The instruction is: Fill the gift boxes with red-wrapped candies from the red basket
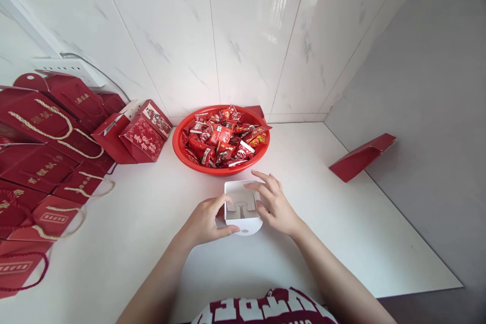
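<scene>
An open-topped paper box point(243, 225) stands on the white tabletop in front of me, its white inside facing up and interlocked flaps showing at its bottom. A rounded white flap with a hole hangs from its near edge. My left hand point(207, 220) grips the box's left side, thumb at the near edge and a finger at the left rim. On the right side, my right hand point(275, 205) has its fingers stretched and apart, with fingertips over the right and far rim and the thumb by the right wall. Just beyond the box sits a red plastic basket point(221, 169) heaped with wrapped snacks point(222, 134).
Several red gift bags point(41, 167) with rope handles crowd the left side. Next to them are red printed boxes point(146, 134). A power strip point(72, 71) lies behind. One red folded box point(362, 157) leans at the right, by a grey panel point(425, 111). A tiled wall point(163, 35) closes the back.
</scene>
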A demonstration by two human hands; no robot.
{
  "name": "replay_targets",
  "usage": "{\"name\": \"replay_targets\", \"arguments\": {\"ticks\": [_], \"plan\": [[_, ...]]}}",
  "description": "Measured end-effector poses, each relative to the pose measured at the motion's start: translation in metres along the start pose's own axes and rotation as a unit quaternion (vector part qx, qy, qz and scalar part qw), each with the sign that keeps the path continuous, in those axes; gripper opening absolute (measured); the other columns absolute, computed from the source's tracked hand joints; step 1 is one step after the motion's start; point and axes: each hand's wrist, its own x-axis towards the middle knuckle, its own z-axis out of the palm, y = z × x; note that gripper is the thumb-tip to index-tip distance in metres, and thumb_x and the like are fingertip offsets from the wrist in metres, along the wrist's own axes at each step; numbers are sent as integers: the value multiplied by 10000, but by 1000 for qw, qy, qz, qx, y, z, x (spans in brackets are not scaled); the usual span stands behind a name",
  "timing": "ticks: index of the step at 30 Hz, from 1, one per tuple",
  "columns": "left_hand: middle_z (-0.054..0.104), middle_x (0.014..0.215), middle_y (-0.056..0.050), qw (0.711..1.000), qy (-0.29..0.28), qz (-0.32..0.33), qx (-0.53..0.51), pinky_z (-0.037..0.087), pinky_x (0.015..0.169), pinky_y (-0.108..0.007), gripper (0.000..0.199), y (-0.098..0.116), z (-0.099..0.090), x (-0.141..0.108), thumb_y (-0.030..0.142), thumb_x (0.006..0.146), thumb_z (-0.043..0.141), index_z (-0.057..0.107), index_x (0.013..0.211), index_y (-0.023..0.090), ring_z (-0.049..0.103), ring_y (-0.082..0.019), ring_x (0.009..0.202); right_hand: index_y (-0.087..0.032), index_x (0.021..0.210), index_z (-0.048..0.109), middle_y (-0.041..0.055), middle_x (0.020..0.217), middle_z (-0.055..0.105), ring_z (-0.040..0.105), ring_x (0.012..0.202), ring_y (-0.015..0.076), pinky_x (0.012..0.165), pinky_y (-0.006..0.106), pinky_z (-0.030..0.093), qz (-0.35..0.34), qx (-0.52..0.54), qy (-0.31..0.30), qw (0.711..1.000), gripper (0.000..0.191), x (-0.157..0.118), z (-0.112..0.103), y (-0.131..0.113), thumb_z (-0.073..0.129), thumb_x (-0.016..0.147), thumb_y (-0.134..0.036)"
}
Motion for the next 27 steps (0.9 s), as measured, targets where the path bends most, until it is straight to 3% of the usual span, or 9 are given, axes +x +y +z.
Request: {"name": "replay_targets", "arguments": {"ticks": [5,8,11,13,15,18,21,24,27], "plan": [[618,901,-23,996,50,62,41,480,729,-322,506,-7,10,1,511,795,697,511,1163,219,584,-186,749,-275,1469,419,99,1452,444,405,1358,279,1104,468,380,3,96,-51,994,739,-1,-3,6,475,765,-58],[556,1194,-129,988,104,101,45,485,942,-429,688,-9,13,3,488,778,729,449,1347,219,571,-290,1097,-265,1498,392,109,1329,526,528,1194,283,1006,456,459,47,132,-55,989,740,-1,-5,10,526,788,-105],[231,1563,-193,988,102,119,0,291,1167,-550,965,-11,17,4,480,749,770,254,1527,235,245,-399,1458,-257,1514,367,111,1384,522,545,1198,279,1031,458,446,96,193,-57,975,693,0,-5,16,572,855,-192],[40,1642,-176,989,72,119,-50,181,1205,-595,1136,-14,24,6,483,739,785,63,1586,254,66,-418,1513,-257,1484,422,102,1441,498,509,1278,275,1091,456,401,121,232,-65,963,609,1,-3,19,588,899,-283],[-15,1655,-173,985,44,119,-115,167,1200,-619,1248,-17,33,8,477,732,796,-90,1585,268,24,-422,1519,-256,1393,539,96,1407,534,510,1289,264,1109,448,385,142,248,-64,956,479,2,1,21,571,936,-397],[-10,1656,-184,968,28,127,-214,246,1172,-614,1314,-21,48,12,443,729,808,-201,1557,289,88,-414,1517,-245,1150,710,90,1374,565,511,1287,264,1107,430,379,167,274,-12,947,405,4,11,19,523,950,-545],[167,1623,-201,950,31,137,-279,347,1128,-583,1344,-20,57,16,418,715,821,-231,1543,305,270,-389,1471,-198,944,749,109,1218,670,617,1125,267,994,404,468,199,349,57,914,573,5,28,17,412,950,-662],[393,1503,-174,954,38,119,-271,407,1085,-568,1351,-16,60,16,406,689,840,-198,1550,331,429,-361,1372,-166,783,693,106,802,710,664,751,235,738,377,532,233,394,97,884,757,7,44,18,222,946,-736],[419,1450,-144,969,72,117,-204,408,1088,-562,1319,-10,61,14,420,673,847,-127,1561,374,449,-351,1341,-183,695,614,85,672,656,626,627,215,666,370,522,231,421,117,869,760,8,53,18,159,941,-739]]}}
